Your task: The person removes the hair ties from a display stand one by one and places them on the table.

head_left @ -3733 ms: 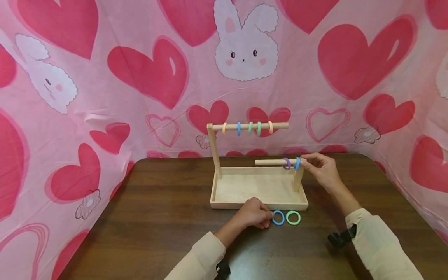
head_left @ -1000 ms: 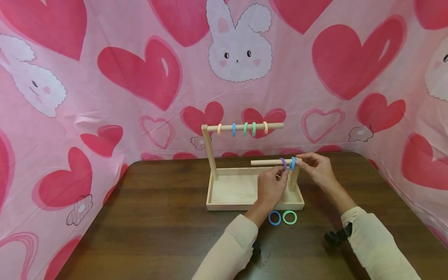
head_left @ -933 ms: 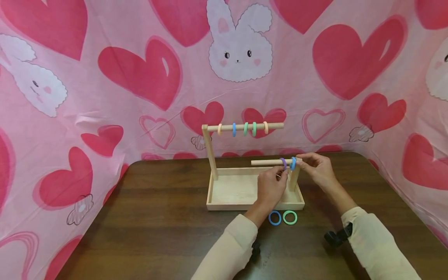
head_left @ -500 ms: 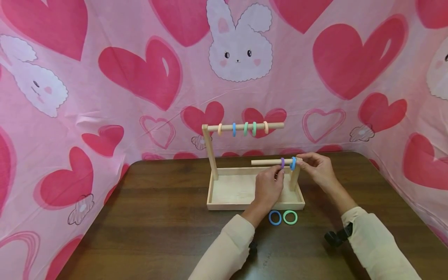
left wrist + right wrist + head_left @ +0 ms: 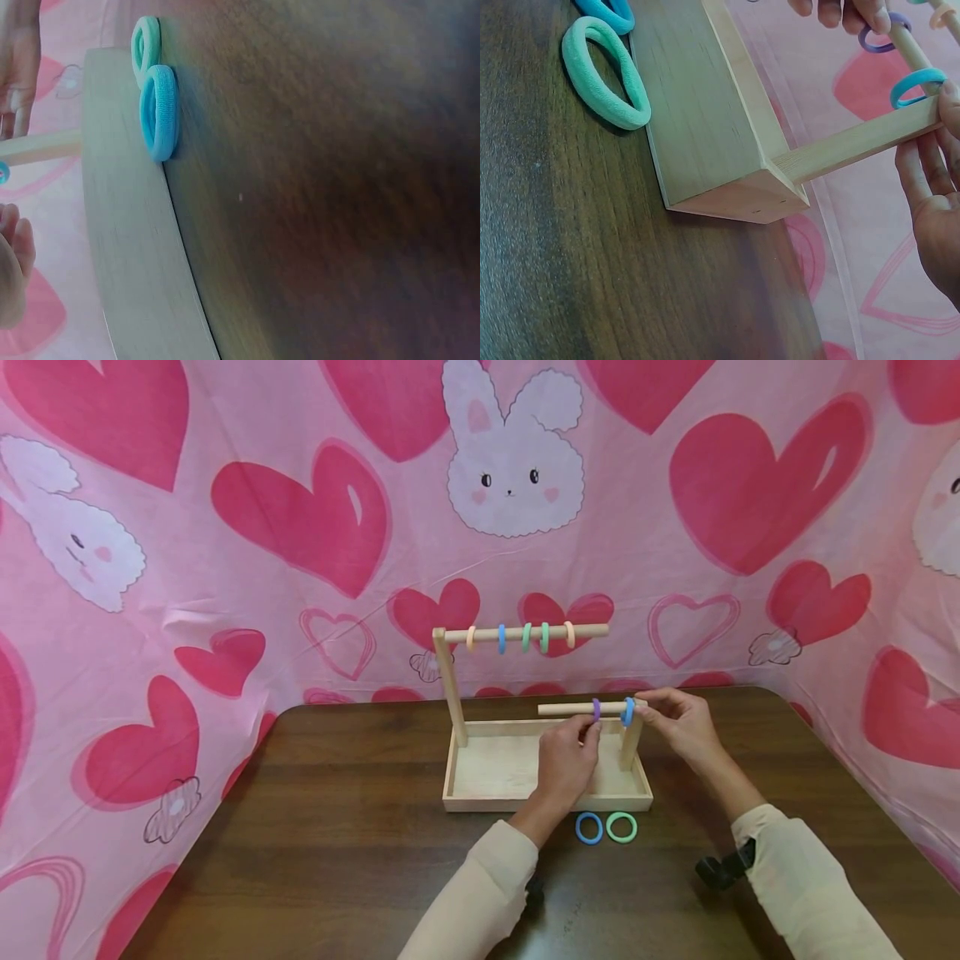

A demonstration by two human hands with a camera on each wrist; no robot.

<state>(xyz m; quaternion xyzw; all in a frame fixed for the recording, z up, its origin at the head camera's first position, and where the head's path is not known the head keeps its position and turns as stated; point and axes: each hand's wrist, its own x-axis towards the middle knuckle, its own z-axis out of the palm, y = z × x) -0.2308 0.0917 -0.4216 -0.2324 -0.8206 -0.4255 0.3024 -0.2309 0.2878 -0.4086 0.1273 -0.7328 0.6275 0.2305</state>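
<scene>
A purple hair tie (image 5: 597, 709) hangs around the lower rod (image 5: 558, 709) of the wooden stand (image 5: 450, 785). My left hand (image 5: 567, 758) pinches it at its lower edge, as the right wrist view also shows. My right hand (image 5: 684, 724) grips the top of the short post (image 5: 631, 747), where the rod's right end joins. Close to those fingers a blue hair tie (image 5: 627, 712) hangs on the rod, apart from the purple one. In the left wrist view my left hand (image 5: 11, 266) shows only in part, and its fingertips on the tie are out of sight.
On the upper rod (image 5: 596, 630) hang several peach, blue and green hair ties. A blue hair tie (image 5: 588, 828) and a green hair tie (image 5: 622, 827) lie on the brown table (image 5: 337, 827) before the tray. Patterned pink cloth (image 5: 420, 552) stands behind.
My left hand rose from the table by the loose hair ties to the lower rod. Lately it has slid the purple hair tie left, widening the gap to the blue one. My right hand keeps its hold.
</scene>
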